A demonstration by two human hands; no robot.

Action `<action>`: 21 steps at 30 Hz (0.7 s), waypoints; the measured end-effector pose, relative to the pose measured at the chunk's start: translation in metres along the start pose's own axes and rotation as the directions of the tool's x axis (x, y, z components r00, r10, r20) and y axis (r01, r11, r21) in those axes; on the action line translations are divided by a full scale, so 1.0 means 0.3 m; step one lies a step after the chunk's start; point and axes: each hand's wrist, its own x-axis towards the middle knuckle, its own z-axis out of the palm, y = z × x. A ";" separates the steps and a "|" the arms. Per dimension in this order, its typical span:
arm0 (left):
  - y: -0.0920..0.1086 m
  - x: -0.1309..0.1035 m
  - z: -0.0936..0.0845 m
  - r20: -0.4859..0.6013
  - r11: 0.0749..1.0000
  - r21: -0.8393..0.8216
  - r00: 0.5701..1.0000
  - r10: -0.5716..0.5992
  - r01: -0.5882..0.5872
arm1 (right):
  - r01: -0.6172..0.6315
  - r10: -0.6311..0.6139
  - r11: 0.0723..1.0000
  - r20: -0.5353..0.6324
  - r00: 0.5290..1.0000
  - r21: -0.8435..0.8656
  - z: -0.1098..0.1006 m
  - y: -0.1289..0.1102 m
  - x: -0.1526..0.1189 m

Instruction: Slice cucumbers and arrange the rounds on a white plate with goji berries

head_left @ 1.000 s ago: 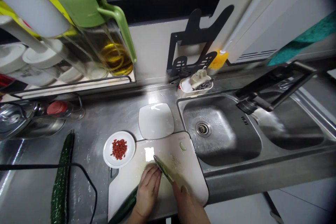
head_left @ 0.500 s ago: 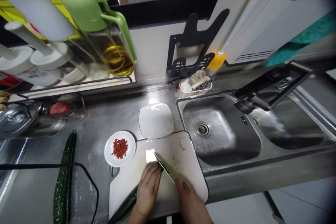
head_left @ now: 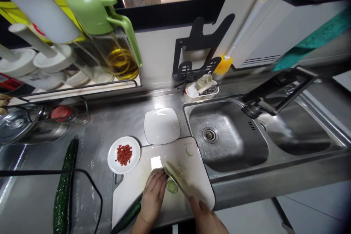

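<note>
A dark green cucumber (head_left: 128, 213) lies slantwise on the white cutting board (head_left: 193, 164), and my left hand (head_left: 153, 194) is closed over its upper end. In my right hand (head_left: 205, 215) is a knife (head_left: 175, 177), its handle hidden by the fingers. The blade stands close beside the cucumber's cut end, at my left fingertips. Thin pale green cucumber slices (head_left: 172, 187) lie on the board under the blade, partly overlapping. One more small slice (head_left: 189, 151) rests near the board's upper right corner.
A plate of red berries (head_left: 124, 155) overlaps the board's upper left. Behind it sits a square white plate (head_left: 162, 126). A whole cucumber (head_left: 65, 190) lies left under a black cable (head_left: 90, 181). The sink (head_left: 229, 135) borders the board's right side. An oil jug (head_left: 120, 58) stands on the shelf.
The knife and my right hand have shifted slightly right and down, away from the cucumber's end. Slices now show on the board below the blade. My left hand keeps its hold.
</note>
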 end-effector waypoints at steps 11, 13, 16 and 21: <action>0.138 0.051 -0.041 0.163 0.948 0.296 0.971 -0.173 0.119 | -0.054 0.054 0.999 0.032 0.998 0.000 -0.042 0.036 0.005; 0.153 0.071 -0.038 0.228 0.941 0.323 0.957 -0.179 0.099 | -0.051 0.051 0.999 0.025 0.998 -0.004 -0.039 0.038 0.006; 0.161 0.098 -0.035 0.271 0.929 0.361 0.945 -0.185 0.078 | -0.061 0.061 0.998 0.001 0.998 0.008 -0.038 0.046 0.008; 0.172 0.131 -0.044 0.336 0.937 0.334 0.916 -0.218 0.101 | -0.069 0.070 0.997 -0.031 0.997 0.046 -0.043 0.074 0.004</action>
